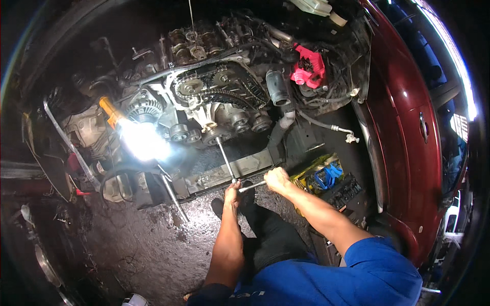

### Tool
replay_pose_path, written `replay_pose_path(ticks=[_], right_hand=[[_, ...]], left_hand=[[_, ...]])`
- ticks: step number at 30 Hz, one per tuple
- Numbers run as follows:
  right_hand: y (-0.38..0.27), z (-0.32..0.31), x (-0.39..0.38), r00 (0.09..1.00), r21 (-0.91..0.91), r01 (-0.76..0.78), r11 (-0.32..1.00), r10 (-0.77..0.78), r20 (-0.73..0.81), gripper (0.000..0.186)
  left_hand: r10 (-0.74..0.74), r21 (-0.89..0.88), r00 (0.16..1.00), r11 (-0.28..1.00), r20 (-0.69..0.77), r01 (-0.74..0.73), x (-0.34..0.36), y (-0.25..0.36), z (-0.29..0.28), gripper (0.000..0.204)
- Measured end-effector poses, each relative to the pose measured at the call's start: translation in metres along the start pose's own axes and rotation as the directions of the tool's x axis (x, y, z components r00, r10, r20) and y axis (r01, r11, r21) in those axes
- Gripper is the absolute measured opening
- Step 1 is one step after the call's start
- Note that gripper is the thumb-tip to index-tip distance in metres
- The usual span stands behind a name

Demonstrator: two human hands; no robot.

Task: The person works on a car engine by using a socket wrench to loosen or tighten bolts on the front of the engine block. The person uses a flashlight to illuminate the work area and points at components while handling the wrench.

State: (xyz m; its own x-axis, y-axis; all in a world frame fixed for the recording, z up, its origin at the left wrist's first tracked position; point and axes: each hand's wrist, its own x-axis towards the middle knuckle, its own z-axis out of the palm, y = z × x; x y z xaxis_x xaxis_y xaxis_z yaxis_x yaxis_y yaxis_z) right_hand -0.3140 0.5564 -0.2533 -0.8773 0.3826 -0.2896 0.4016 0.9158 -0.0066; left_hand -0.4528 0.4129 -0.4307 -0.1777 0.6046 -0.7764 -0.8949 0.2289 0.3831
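The right hand is closed around a slim silver metal wrench handle; the left hand, near the right, grips by its head end. Ahead of the left hand, a long silver metal extension bar runs to a round grey pulley on the opened grey metal engine. Farther left glares a yellow-bodied work lamp

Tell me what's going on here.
A person in a blue shirt is working a socket wrench at the front of an opened-up engine. The right hand grips its handle; the left hand is at its head, where a long extension bar runs up and seems to meet a pulley. Above, the timing chain is exposed; a work lamp glares at left.
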Motion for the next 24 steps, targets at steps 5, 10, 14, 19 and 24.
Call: replay_pose_path(ticks=[5,10,14,19,24], right_hand=[[0.006,0.003,-0.010,0.994,-0.033,-0.109,0.993,0.110,0.014,0.012],[-0.004,0.002,0.003,0.914,-0.036,-0.150,0.988,0.153,0.376,0.016],[-0.007,-0.002,0.012,0.844,-0.097,-0.133,0.986,0.165,0.510,0.020],[-0.008,-0.019,0.016,0.823,-0.033,-0.021,0.999,0.036,0.567,0.023],[0.003,-0.021,0.016,0.850,0.093,-0.030,0.995,-0.024,0.527,0.019]], left_hand=[[-0.084,-0.013,0.995,0.996,0.047,0.085,-0.012,0.000,0.024,0.019],[-0.035,-0.067,0.997,0.997,0.063,0.040,-0.016,0.001,0.016,0.010],[-0.080,-0.007,0.996,0.997,0.049,0.080,-0.020,0.007,0.023,0.019],[-0.066,-0.269,0.991,0.958,0.117,0.096,-0.022,-0.010,0.008,0.026],[-0.040,-0.203,0.999,0.978,0.015,0.042,-0.017,-0.010,0.020,0.023]])
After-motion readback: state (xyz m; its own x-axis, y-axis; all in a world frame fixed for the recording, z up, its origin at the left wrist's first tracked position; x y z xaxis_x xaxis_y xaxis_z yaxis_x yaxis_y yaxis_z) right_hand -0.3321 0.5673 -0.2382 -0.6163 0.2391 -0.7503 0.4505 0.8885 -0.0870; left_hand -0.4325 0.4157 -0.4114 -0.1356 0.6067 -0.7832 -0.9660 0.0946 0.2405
